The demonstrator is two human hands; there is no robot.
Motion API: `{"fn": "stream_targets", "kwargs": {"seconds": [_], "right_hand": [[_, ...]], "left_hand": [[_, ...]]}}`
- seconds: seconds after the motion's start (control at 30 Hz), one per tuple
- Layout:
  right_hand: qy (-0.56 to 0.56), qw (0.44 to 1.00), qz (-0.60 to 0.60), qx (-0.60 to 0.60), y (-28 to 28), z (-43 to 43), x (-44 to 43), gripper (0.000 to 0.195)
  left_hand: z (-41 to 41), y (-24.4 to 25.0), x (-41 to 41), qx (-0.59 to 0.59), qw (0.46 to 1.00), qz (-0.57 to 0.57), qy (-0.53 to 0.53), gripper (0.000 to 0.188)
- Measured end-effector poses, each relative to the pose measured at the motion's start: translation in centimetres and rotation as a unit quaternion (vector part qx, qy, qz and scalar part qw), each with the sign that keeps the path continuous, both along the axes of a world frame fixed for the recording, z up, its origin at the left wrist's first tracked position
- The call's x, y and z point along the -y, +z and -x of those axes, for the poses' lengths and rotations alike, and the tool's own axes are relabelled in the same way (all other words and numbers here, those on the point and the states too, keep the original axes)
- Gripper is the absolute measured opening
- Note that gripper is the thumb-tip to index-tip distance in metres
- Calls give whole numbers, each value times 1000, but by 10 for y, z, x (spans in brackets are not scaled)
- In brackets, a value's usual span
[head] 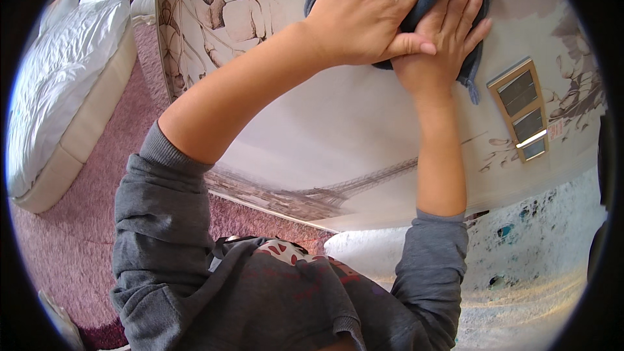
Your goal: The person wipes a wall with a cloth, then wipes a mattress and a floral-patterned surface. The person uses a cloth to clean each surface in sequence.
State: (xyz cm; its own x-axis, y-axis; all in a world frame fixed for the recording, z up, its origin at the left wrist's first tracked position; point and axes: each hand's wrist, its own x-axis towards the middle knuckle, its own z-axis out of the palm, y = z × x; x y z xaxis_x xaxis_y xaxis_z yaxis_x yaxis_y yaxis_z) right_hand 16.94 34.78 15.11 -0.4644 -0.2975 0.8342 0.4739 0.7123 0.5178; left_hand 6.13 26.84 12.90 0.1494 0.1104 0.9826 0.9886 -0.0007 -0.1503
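A dark blue cloth (424, 12), seemingly terry, lies bunched against a pale printed wall (312, 122). My left hand (365, 14) presses it flat, fingers spread and tips cut off by the top of the view. Close beside it, my right hand (443, 48) holds the cloth to the same surface, with a fold draped over part of its fingers. The left thumb crosses the back of the right hand. One corner of the cloth hangs below the right hand. What is under both palms is hidden.
A gold-framed panel with dark inserts (521, 107) is on the wall to the right. The print shows flowers and a lattice tower (341, 190). A bed with white bedding (68, 68) stands left on pink carpet (92, 175). A speckled pale surface (526, 248) lies lower right.
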Motion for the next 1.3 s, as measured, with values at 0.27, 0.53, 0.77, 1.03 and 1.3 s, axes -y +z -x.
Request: {"fn": "stream_targets", "kwargs": {"seconds": [0.27, 0.53, 0.77, 1.03, 1.3], "right_hand": [[-28, 997, 48, 62, -51, -10, 4, 60], [13, 998, 6, 54, -4, 64, 45, 66], [24, 984, -13, 177, -52, 109, 81, 66], [2, 934, -98, 344, -152, 110, 71, 74], [56, 859, -123, 493, -218, 84, 60, 54]], "left_hand": [[14, -49, 6, -56, 995, 66, 53, 81], [72, -11, 49, 61, 990, 54, 115, 89], [120, -103, 71, 169, 972, 46, 159, 87], [85, -259, 50, 393, 915, -11, 94, 82], [11, -360, 5, 497, 859, -101, 67, 69]]}}
